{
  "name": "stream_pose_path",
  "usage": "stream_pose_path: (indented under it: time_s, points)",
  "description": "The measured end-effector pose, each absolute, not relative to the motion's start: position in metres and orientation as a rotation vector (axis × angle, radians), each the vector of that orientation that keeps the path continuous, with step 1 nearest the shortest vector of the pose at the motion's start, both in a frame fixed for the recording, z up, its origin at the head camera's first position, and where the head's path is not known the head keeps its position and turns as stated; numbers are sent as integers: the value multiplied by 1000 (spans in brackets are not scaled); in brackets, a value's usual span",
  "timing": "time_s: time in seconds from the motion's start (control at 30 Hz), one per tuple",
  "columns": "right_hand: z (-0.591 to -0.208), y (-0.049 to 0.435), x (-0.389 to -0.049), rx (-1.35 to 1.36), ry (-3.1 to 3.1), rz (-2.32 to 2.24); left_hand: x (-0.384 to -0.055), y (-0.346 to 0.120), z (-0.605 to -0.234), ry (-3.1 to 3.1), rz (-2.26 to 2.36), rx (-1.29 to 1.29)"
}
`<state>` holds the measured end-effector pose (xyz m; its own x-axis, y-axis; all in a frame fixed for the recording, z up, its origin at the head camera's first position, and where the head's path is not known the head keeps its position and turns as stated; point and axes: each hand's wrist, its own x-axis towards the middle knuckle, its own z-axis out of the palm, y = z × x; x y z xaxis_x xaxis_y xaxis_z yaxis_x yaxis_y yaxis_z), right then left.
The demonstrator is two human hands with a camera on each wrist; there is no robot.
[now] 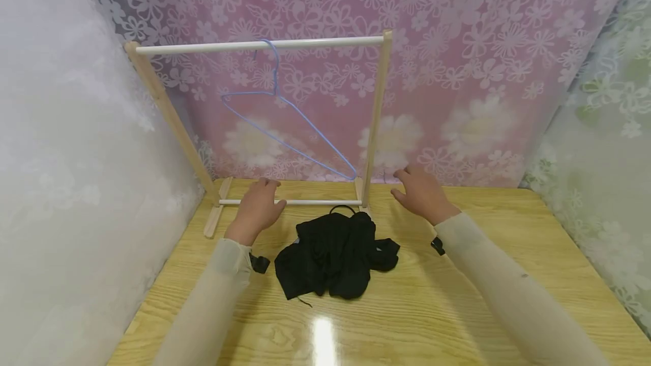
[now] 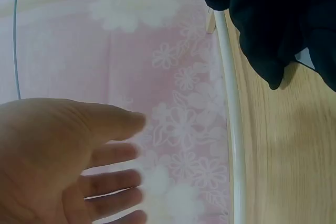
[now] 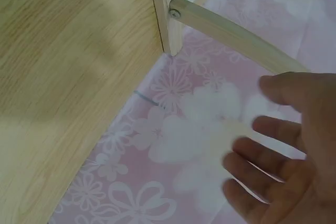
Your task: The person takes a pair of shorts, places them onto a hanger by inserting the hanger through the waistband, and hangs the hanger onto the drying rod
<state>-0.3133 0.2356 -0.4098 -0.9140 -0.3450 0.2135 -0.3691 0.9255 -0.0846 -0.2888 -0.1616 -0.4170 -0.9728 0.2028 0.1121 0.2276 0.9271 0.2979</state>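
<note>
A crumpled black garment [image 1: 330, 258] lies on the wooden table, a thin cord trailing from its near edge. Behind it stands a small rack [image 1: 378, 112] with wooden posts and white bars. From its top bar hangs a bare blue clothes hanger [image 1: 315, 129], tilted down to the right. My left hand [image 1: 258, 208], fingers relaxed and holding nothing, is over the rack's low bar, left of the garment. To the right of the rack, my right hand [image 1: 421, 192] is held up with its fingers spread and nothing in them. In the right wrist view its fingers are near the post.
The wood-grain table [image 1: 458, 309] runs back to a pink flowered curtain [image 1: 473, 72]. Pale cloth walls [image 1: 61, 157] close in both sides. The rack's wooden feet [image 1: 212, 222] rest near the table's back left edge.
</note>
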Motion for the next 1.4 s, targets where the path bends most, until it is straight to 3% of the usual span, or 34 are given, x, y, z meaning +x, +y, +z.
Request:
stream_pose_path:
  time_s: [0.5,0.87,1.4]
  points:
    - [-443,266,-296,864,-3252,300,-278,-172,-451,-3355,-455,-337]
    - [-457,269,-292,567,-3514,207,-277,-176,-464,-3473,-435,-393]
    - [-459,265,-293,493,-3544,136,-263,-166,-466,-3407,-252,-487]
